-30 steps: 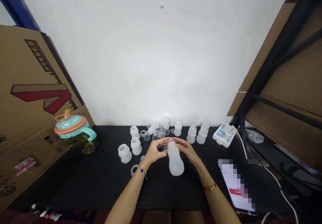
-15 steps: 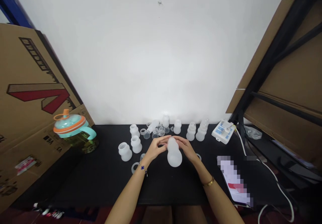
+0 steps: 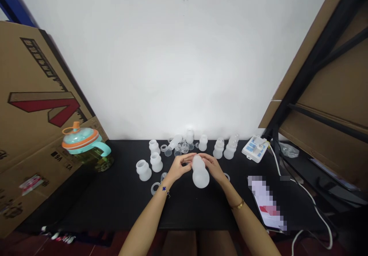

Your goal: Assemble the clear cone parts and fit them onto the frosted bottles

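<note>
Both hands grip a frosted white bottle point(image 3: 200, 176), apparently a small baby bottle, tilted with its rounded base towards me. My left hand point(image 3: 180, 167) closes on its far, narrower end from the left. From the right, my right hand point(image 3: 213, 166) has its fingers bent round the same end. That far end is largely hidden by the bottle and my fingers. By my left wrist lie a clear ring point(image 3: 155, 188) and a small clear cap point(image 3: 163, 177). Another ring point(image 3: 227, 177) shows partly behind my right wrist.
Open-topped bottles point(image 3: 143, 170) stand on the left of the black table point(image 3: 115, 206). Clear caps point(image 3: 178, 150) lie at the back; capped bottles point(image 3: 219, 148) stand right of them. A teal-lidded jug point(image 3: 86, 144), a phone point(image 3: 267, 206) and a white power strip point(image 3: 254, 149) flank the work area.
The view has shifted slightly, moving the whole scene a little in the picture. Both hands keep the same hold on the bottle, and nothing on the table has visibly moved.
</note>
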Motion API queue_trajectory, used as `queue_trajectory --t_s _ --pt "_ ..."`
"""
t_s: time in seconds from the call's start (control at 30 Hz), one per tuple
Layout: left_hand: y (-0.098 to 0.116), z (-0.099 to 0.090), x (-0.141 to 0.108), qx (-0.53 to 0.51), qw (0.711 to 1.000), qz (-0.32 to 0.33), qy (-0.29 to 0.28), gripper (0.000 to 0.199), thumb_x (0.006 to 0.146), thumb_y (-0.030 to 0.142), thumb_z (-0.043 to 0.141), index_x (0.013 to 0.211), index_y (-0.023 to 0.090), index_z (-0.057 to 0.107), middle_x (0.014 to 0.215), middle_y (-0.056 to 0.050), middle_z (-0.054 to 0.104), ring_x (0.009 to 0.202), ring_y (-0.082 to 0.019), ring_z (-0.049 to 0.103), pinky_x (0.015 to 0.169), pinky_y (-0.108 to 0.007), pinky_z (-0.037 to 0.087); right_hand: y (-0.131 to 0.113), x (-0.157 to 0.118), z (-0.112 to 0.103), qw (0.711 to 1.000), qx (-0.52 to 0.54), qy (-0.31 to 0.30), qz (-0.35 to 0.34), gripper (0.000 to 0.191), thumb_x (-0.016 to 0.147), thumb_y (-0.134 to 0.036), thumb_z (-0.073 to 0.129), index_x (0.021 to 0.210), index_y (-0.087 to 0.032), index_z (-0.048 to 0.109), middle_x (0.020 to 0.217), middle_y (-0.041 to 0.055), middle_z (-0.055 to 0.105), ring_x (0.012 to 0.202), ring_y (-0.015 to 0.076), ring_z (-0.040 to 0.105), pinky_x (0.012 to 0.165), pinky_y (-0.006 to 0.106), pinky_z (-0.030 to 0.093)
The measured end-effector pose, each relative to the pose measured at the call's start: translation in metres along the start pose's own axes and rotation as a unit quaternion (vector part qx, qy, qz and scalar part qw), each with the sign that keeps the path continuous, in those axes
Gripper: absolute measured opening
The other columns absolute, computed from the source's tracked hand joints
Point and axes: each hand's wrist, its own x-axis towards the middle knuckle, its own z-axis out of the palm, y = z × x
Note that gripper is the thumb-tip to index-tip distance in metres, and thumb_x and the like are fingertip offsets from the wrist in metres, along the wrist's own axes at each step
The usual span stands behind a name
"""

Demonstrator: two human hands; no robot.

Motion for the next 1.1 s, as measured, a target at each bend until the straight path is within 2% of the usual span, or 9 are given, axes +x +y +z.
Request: queue_trajectory --t_s 0.2,0.33,0.4,0.53,0.7,0.77,0.83,0.97,1.1 --pt "-0.002 0.0 0.0 0.007 1.0 0.003 0.004 0.051 0.084 0.035 0.072 0.13 0.016 0.066 0.127 -0.015 0.07 0.113 -0.032 0.068 0.098 -0.043 0.054 0.002 -0.001 0.001 1.0 0.008 0.018 0.003 0.039 0.083 -0.052 0.068 0.107 -0.022 0.076 0.101 0.006 0.074 0.086 0.022 0.065 0.071 0.031 0.052" --pt "-0.004 0.001 0.0 0.054 0.998 0.019 0.04 0.049 0.087 0.032 0.067 0.133 0.015 0.064 0.125 -0.014 0.071 0.105 -0.027 0.07 0.093 -0.04 0.057 -0.002 -0.002 0.005 0.997 0.068 0.016 0.04 0.047 0.083 -0.055 0.069 0.116 -0.021 0.073 0.114 0.0083 0.073 0.096 0.0256 0.067 0.077 0.034 0.056" --pt "-0.004 0.002 -0.001 0.112 0.991 0.042 0.062 0.049 0.086 0.028 0.067 0.133 0.017 0.064 0.122 -0.011 0.072 0.102 -0.025 0.07 0.092 -0.039 0.057 -0.003 -0.001 0.007 0.99 0.119 -0.006 0.077 0.053 0.084 -0.055 0.068 0.125 -0.022 0.068 0.116 0.0089 0.072 0.091 0.0255 0.069 0.073 0.035 0.058" --pt "-0.003 0.004 -0.002 0.236 0.961 0.102 0.099 0.053 0.082 0.023 0.069 0.135 0.023 0.062 0.12 -0.008 0.071 0.104 -0.023 0.068 0.089 -0.038 0.058 -0.004 0.0 0.006 0.973 0.177 -0.05 0.141 0.06 0.083 -0.051 0.069 0.136 -0.023 0.059 0.106 0.0086 0.075 0.069 0.0221 0.071 0.056 0.032 0.057" --pt "-0.003 0.006 -0.002 0.26 0.953 0.119 0.101 0.057 0.085 0.028 0.069 0.141 0.026 0.054 0.131 -0.008 0.065 0.111 -0.023 0.064 0.088 -0.036 0.058 -0.003 0.0 0.003 0.969 0.188 -0.046 0.152 0.055 0.082 -0.042 0.073 0.131 -0.023 0.061 0.108 0.0085 0.074 0.068 0.0202 0.072 0.051 0.027 0.056" --pt "-0.003 0.006 -0.002 0.252 0.957 0.106 0.094 0.062 0.086 0.032 0.07 0.144 0.027 0.05 0.138 -0.008 0.061 0.113 -0.023 0.064 0.088 -0.036 0.058 -0.002 -0.001 0.004 0.972 0.189 -0.016 0.138 0.053 0.081 -0.042 0.073 0.13 -0.024 0.062 0.113 0.0081 0.074 0.074 0.0212 0.073 0.056 0.029 0.058" --pt "-0.005 0.008 -0.002 0.239 0.964 0.084 0.078 0.067 0.086 0.035 0.071 0.147 0.028 0.045 0.145 -0.009 0.056 0.114 -0.023 0.064 0.088 -0.036 0.058 0.0 0.0 0.005 0.978 0.183 0.021 0.101 0.053 0.079 -0.039 0.076 0.129 -0.025 0.063 0.12 0.0074 0.072 0.087 0.0235 0.073 0.071 0.034 0.061" --pt "-0.009 0.016 -0.003 0.236 0.97 0.04 0.047 0.082 0.081 0.042 0.076 0.151 0.031 0.036 0.148 -0.009 0.053 0.112 -0.023 0.065 0.09 -0.038 0.058 0.006 0.001 0.007 0.988 0.134 0.071 0.004 0.056 0.076 -0.035 0.081 0.128 -0.027 0.063 0.134 0.0063 0.065 0.12 0.0279 0.063 0.103 0.043 0.051" --pt "-0.012 0.027 -0.004 0.273 0.959 0.037 0.067 0.084 0.08 0.043 0.076 0.152 0.031 0.034 0.147 -0.008 0.054 0.113 -0.024 0.065 0.095 -0.041 0.055 0.011 0.001 0.01 0.993 0.07 0.089 -0.042 0.055 0.077 -0.037 0.08 0.129 -0.028 0.061 0.138 0.0073 0.062 0.125 0.028 0.06 0.106 0.044 0.049"
